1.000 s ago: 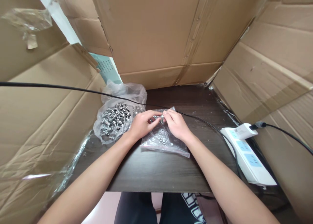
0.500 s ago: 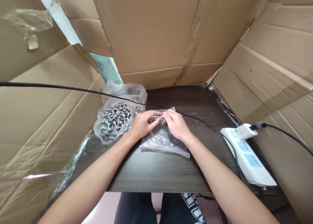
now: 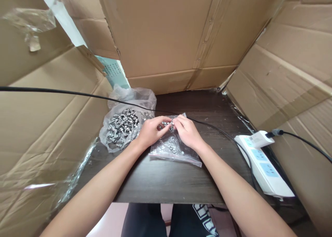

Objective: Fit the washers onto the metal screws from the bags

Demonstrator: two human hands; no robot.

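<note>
Over a clear zip bag point(image 3: 166, 156) my two hands meet, fingertips nearly touching. My left hand point(image 3: 151, 131) is curled, its thumb and index finger pinching one end of a small shiny bolt point(image 3: 170, 123). The fingers of my right hand point(image 3: 187, 130) close on the bolt's other end and hide much of it. Several small metal nuts point(image 3: 173, 149) lie on the zip bag, and more metal pieces show just behind the fingertips. Left of my left hand, an open plastic bag point(image 3: 105, 140) holds a heap of bolts point(image 3: 123, 124).
A black cable point(image 3: 129, 104) crosses above the bags and runs to the right. At the right edge of the dark table point(image 3: 145, 185) lies a white power strip point(image 3: 275, 185) with an adapter plugged in. Cardboard walls point(image 3: 166, 33) enclose the back and both sides.
</note>
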